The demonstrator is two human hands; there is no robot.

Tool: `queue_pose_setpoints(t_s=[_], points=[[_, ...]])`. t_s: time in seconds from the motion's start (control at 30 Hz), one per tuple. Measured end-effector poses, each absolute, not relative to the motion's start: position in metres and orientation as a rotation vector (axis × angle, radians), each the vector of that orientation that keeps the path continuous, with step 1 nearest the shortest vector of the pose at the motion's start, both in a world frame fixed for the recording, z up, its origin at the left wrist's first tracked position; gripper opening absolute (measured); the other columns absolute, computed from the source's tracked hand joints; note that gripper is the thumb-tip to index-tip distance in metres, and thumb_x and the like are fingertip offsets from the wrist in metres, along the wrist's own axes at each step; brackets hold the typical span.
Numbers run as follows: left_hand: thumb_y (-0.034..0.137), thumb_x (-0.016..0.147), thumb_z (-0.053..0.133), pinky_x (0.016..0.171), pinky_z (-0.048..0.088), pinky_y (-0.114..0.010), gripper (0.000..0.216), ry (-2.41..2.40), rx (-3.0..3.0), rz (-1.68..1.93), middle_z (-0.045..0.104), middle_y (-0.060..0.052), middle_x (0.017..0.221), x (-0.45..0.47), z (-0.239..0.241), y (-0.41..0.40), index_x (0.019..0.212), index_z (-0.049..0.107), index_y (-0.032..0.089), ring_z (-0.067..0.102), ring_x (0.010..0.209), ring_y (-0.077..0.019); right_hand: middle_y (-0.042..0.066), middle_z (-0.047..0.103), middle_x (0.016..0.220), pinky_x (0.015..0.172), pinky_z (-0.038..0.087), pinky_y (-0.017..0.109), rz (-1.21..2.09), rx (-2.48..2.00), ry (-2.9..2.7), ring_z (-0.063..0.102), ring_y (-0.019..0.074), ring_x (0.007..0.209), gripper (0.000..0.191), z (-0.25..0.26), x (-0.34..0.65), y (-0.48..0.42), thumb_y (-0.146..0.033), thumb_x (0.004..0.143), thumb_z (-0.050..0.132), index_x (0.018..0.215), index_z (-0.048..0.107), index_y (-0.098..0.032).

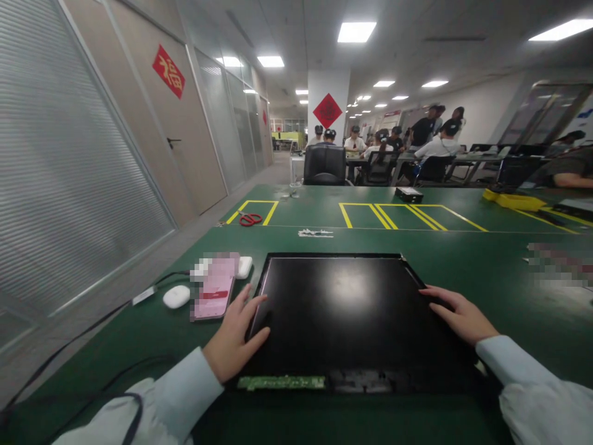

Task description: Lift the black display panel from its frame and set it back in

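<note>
A dark, flat LCD screen panel (365, 315) lies face up on the green table, with a green circuit board strip (281, 382) along its near edge. My left hand (237, 337) rests at the panel's left border, fingers spread and the thumb over the screen's edge. On the opposite border is my right hand (459, 311), its fingers stretched out and apart along the right edge. Neither hand is wrapped round the panel, though the undersides of the fingers are hidden.
Left of the panel lie a pink phone (214, 290), a white rounded case (176, 297) and a black cable (69, 346). Farther back are red-handled scissors (251, 219), small white scraps (315, 233), a black box (408, 194) and a yellow tray (514, 200). Several people sit beyond.
</note>
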State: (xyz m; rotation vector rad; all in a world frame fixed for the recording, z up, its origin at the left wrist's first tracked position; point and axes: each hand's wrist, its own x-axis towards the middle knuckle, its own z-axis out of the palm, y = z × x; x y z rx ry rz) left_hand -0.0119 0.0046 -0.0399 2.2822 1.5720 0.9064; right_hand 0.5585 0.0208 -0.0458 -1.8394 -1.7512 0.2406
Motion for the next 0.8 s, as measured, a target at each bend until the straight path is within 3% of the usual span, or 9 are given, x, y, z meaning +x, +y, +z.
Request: queue_pose_setpoints(t_s=[0.17,0.47,0.7,0.8], points=[[0.042,0.096,0.059,0.125,0.036,-0.064,0.053,1.599,2.273,0.829,0.059,-0.017,0.158,-0.016,-0.046,0.013,0.145,0.065,0.021,0.043,0.154,-0.0409,0.012,0.076,0.135,0.111,0.053,0.057,0.221,-1.819,-1.83,0.07,0.0381,0.126,0.051,-0.045,0.559,0.022,-0.052,0.08,0.053,0.116,0.078,-0.025],[0.024,0.087,0.054,0.128,0.037,-0.054,0.052,1.517,2.129,0.926,0.066,-0.011,0.152,-0.021,-0.045,0.023,0.136,0.073,0.023,0.053,0.149,-0.0324,0.015,0.073,0.139,0.113,0.052,0.058,0.182,-1.838,-1.917,0.068,0.039,0.131,0.057,-0.043,0.555,0.017,-0.057,0.083,0.051,0.123,0.075,-0.025],[0.03,0.087,0.055,0.131,0.03,-0.054,0.054,1.427,1.896,1.021,0.066,-0.012,0.152,-0.016,-0.021,0.017,0.138,0.07,0.02,0.052,0.15,-0.032,0.015,0.074,0.137,0.115,0.05,0.057,0.199,-1.833,-1.886,0.067,0.0387,0.131,0.056,-0.038,0.549,0.017,-0.053,0.081,0.051,0.121,0.076,-0.023],[0.034,0.085,0.063,0.13,0.031,-0.054,0.054,1.334,1.673,1.071,0.066,-0.015,0.151,-0.007,-0.004,0.01,0.136,0.068,0.018,0.053,0.149,-0.0346,0.014,0.075,0.135,0.114,0.051,0.057,0.185,-1.834,-1.875,0.068,0.0382,0.129,0.053,-0.039,0.549,0.016,-0.052,0.08,0.052,0.119,0.076,-0.025]])
